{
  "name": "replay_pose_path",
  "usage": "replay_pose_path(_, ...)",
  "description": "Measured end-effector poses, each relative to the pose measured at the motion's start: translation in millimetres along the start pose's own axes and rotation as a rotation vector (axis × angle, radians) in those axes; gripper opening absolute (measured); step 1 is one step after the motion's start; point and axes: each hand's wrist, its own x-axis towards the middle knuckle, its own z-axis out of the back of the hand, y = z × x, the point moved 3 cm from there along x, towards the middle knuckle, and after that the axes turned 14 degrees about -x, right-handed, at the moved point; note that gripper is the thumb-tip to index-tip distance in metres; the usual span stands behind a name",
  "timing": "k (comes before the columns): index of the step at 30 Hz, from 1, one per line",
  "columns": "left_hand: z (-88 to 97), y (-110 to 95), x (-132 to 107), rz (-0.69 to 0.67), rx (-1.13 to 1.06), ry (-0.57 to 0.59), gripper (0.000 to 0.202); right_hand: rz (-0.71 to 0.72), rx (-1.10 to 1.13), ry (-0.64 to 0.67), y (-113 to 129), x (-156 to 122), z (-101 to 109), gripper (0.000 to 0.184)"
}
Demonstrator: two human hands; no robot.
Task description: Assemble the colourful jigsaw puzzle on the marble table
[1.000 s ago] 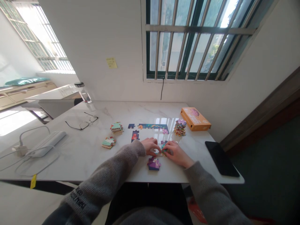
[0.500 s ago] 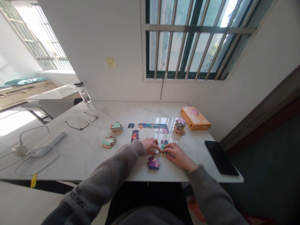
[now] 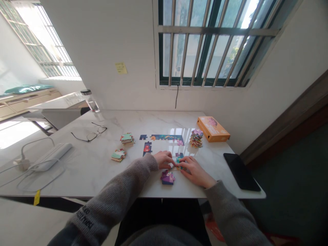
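My left hand and my right hand meet over small jigsaw pieces near the front of the white marble table. The fingers of both hands are curled and pinch those pieces between them. A small purple stack of pieces lies just in front of my hands. Beyond them a joined blue strip of puzzle runs across the table, with a single dark piece below its left end.
Stacks of pieces sit at the left, lower left and right. An orange box, a black phone, glasses, a white device with cables and a bottle also stand here.
My hands have stayed together on the pieces, with the right hand shifting slightly toward the left hand. Nothing else has moved.
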Motion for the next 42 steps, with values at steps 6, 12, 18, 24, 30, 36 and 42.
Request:
replay_pose_path(6, 12.2, -22, -23, 0.035, -0.041, -0.096, 0.021, -0.005, 0.009, -0.009, 2, -1, 1, 0.027)
replay_pose_path(12, -5.3, -49, -48, 0.112, 0.147, 0.008, 0.053, -0.02, 0.011, 0.0, 2, -1, 1, 0.025)
replay_pose_path(18, -22.6, -57, -50, 0.151, 0.281, -0.009, 0.039, -0.021, 0.009, -0.014, 2, -1, 2, 0.024)
replay_pose_path(24, -25.6, -61, -56, 0.143, 0.294, 0.006, 0.037, -0.027, 0.007, -0.028, 3, -1, 2, 0.024)
replay_pose_path(30, -29.0, -62, -73, 0.106, 0.159, -0.035, 0.035, -0.028, 0.01, -0.03, 2, -1, 1, 0.025)
replay_pose_path(36, -30.9, -59, -83, 0.094, 0.034, -0.118, 0.035, -0.025, 0.01, -0.037, 1, -1, -1, 0.026)
replay_pose_path(42, -34.2, -54, -84, 0.06, -0.089, -0.126, 0.036, -0.029, 0.02, -0.025, 0, -1, -2, 0.025)
